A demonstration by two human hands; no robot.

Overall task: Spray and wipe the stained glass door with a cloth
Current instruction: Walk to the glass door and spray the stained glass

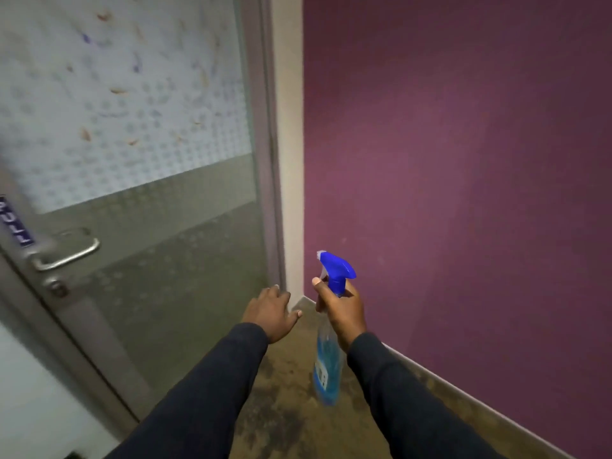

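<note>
Gripping the neck of a blue-capped spray bottle [328, 362], the right hand [342, 314] has its fingers [319, 289] curled round it, near the purple wall [463, 160]; the left hand [270, 313] hovers beside it, fingers relaxed, holding nothing; the glass door [149, 210], at left, bears orange and purple stains [86, 134] above its metal handle [66, 256].

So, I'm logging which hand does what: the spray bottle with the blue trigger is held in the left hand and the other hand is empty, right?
Not quite. The head view shows the spray bottle with the blue trigger held in the right hand; the left hand is the empty one.
</note>
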